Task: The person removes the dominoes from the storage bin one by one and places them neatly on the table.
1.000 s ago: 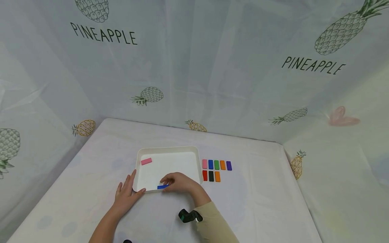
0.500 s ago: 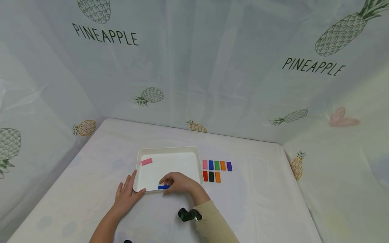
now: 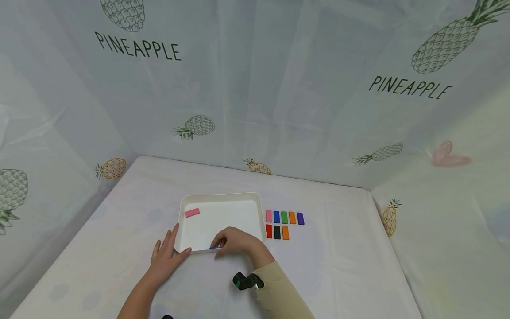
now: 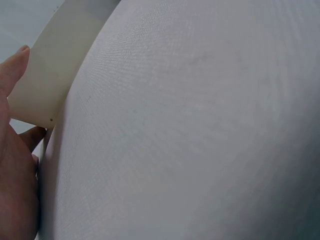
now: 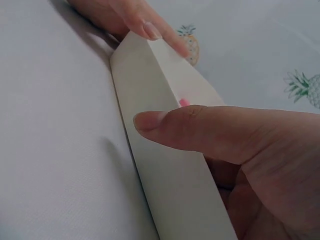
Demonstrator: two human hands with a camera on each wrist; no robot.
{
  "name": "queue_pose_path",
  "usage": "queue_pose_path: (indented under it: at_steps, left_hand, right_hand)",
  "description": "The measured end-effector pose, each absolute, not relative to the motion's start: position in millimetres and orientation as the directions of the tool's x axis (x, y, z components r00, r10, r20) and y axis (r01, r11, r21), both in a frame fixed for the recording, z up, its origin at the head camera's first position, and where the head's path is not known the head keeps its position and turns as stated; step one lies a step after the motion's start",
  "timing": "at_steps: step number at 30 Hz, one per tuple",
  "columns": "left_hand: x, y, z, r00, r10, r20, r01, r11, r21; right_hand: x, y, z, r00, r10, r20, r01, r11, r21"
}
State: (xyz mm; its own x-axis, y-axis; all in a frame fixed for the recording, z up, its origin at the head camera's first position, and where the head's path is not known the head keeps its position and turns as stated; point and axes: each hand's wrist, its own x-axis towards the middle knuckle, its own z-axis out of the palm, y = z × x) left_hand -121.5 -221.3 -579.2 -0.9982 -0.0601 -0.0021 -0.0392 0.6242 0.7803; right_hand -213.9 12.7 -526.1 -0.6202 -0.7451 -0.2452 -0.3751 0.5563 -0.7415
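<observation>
A shallow white tray (image 3: 219, 194) lies on the cloth-covered table. My left hand (image 3: 162, 261) rests at the tray's front left corner, fingers spread along its left side and thumb on the front rim. At the front wall, my right hand (image 3: 238, 243) reaches over with curled fingers inside the tray, on a blue rectangular block (image 3: 215, 248). Only a thin blue sliver shows; the fingers hide the rest. In the right wrist view, the thumb (image 5: 165, 124) lies outside the tray wall (image 5: 145, 90). A pink block (image 3: 192, 212) lies at the tray's back left.
Right of the tray, several coloured blocks stand in two rows, among them a green block (image 3: 284, 217), a purple block (image 3: 300, 218) and a red block (image 3: 268, 231). Pineapple-printed curtains (image 3: 255, 88) enclose the table. A black wrist camera (image 3: 247, 281) sits at the right sleeve.
My right fingers have come down toward the front wall, over the blue block, so much less of it shows. The left hand and the tray stay in place.
</observation>
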Motion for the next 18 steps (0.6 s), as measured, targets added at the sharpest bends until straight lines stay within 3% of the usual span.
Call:
queue_pose_path:
  at_steps: [18]
  left_hand:
    - [-121.5, -221.3, -579.0, -0.998, -0.059, 0.004, -0.034, 0.631, 0.775]
  right_hand:
    - [-209.3, 32.1, -508.9, -0.684, -0.696, -0.220, -0.295, 0.539, -0.789]
